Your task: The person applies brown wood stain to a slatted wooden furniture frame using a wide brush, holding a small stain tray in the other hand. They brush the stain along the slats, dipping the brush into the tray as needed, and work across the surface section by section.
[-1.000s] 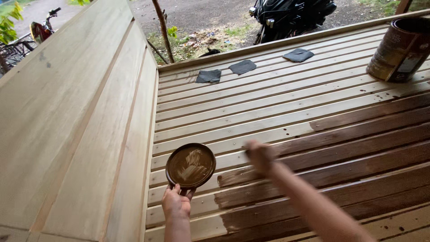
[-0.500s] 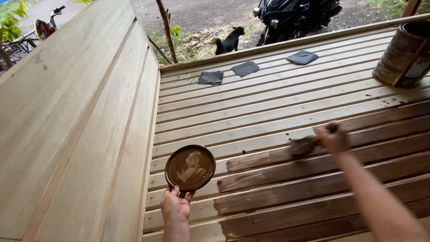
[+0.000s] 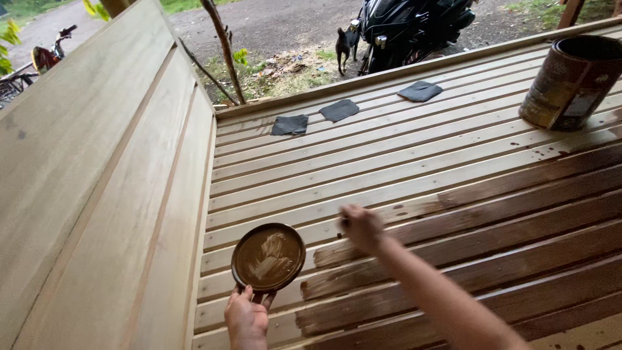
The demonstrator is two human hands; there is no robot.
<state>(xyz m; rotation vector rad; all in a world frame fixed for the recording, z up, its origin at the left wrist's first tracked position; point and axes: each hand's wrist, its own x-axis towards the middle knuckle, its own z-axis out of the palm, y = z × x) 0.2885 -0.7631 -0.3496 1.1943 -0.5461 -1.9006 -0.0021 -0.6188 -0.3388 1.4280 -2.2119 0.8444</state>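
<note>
My left hand (image 3: 246, 317) grips the near rim of a round shallow lid (image 3: 269, 256) smeared with brown stain, held over the pale slats at the seat's left end. My right hand (image 3: 361, 227) is closed around a small dark brush (image 3: 344, 222), mostly hidden in the fist and pressed on a slat where the brown stained area (image 3: 492, 240) meets bare wood (image 3: 363, 155). The stained slats cover the near right part of the wooden seat. The far slats are unstained.
A stain-streaked can (image 3: 570, 81) stands open at the far right. Three dark square pads (image 3: 289, 124) (image 3: 339, 110) (image 3: 420, 91) lie on the far slats. The tall plank backrest (image 3: 97, 194) rises on the left. Beyond the edge stand a motorbike (image 3: 414, 26) and a dog (image 3: 343, 42).
My right hand swept right along the slats, then came back left to the stain's edge. A dog walked into view by the motorbike. The left hand and lid stayed put.
</note>
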